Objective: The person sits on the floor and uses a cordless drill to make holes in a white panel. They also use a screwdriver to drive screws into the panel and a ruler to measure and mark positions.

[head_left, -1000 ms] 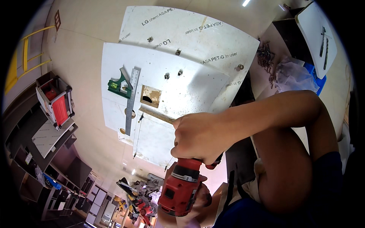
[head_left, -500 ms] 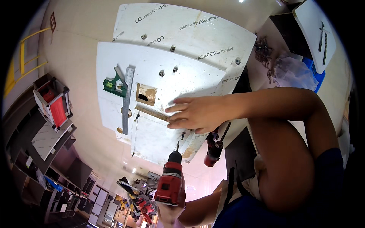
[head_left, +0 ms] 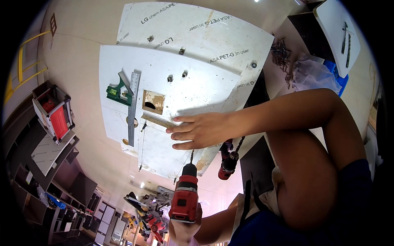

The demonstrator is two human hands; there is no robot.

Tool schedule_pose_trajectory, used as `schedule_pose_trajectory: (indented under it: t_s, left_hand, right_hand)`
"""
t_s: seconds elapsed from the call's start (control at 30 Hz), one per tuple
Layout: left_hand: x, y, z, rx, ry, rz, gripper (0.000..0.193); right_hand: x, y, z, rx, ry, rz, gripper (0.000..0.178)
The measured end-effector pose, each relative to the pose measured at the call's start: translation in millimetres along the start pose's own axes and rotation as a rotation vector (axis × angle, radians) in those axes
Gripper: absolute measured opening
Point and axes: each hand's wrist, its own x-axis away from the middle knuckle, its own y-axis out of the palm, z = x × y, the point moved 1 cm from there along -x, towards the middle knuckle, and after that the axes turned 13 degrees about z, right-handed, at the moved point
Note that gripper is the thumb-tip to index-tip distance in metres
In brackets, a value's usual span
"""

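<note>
My left hand (head_left: 185,230), low in the picture, grips a red and black cordless drill (head_left: 185,199). Its long bit points up toward the small white panel (head_left: 158,147). My right hand (head_left: 201,130) lies palm down with fingers spread over that panel, the fingertips beside its bare particleboard edge (head_left: 158,120). Small dark connector pins (head_left: 143,127) stick out along the panel's sides. The drill bit's tip ends just below my right hand. Beneath the small panel lies a larger white board (head_left: 123,61) with a square cutout (head_left: 154,102).
A green combination square (head_left: 121,92) with a steel rule lies on the board. A second red drill (head_left: 228,164) stands beside my knee. Loose fittings (head_left: 280,53), a clear plastic bag (head_left: 310,74) and a miter saw (head_left: 150,205) are around. A red crate (head_left: 55,117) stands left.
My right hand has slid left and slightly down, its fingers now straighter and covering a pin seen earlier. The drill has shifted slightly right. The whole view has moved a little.
</note>
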Motion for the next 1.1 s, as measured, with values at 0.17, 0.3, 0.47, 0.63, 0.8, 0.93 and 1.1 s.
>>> schedule_pose_trajectory:
  t_s: [0.17, 0.3, 0.47, 0.63, 0.8, 0.93, 1.1]
  left_hand:
    - [-10.9, -9.1, -16.6, -0.202, 0.298, -0.062, 0.03]
    - [-14.0, -15.1, -26.4, -0.268, 0.336, -0.072, 0.029]
    - [-16.4, -15.4, -13.8, -0.386, 0.449, -0.002, 0.036]
    - [-22.1, -17.2, 5.1, -0.533, 0.67, -0.065, 0.044]
    - [-23.4, -11.7, 14.7, -0.537, 0.683, -0.017, 0.037]
    - [-23.7, -7.4, 21.1, -0.458, 0.6, -0.088, 0.033]
    - [-21.7, -3.6, 25.9, -0.449, 0.554, -0.08, 0.032]
  right_hand:
    - [-1.6, -0.3, 0.1, -0.003, 0.007, 0.017, 0.052]
    - [-2.9, -3.9, 0.0, -0.107, 0.049, -0.017, 0.057]
    - [-4.7, -2.5, 2.9, -0.049, 0.015, -0.003, 0.06]
    - [-6.2, 1.9, 3.9, -0.02, 0.013, 0.039, 0.056]
    - [-5.6, 0.4, 3.9, -0.01, 0.019, 0.027, 0.049]
    - [-6.4, -1.9, 3.3, -0.002, 0.037, 0.044, 0.046]
    - [-7.3, -3.0, 2.8, -0.016, 0.061, -0.021, 0.045]
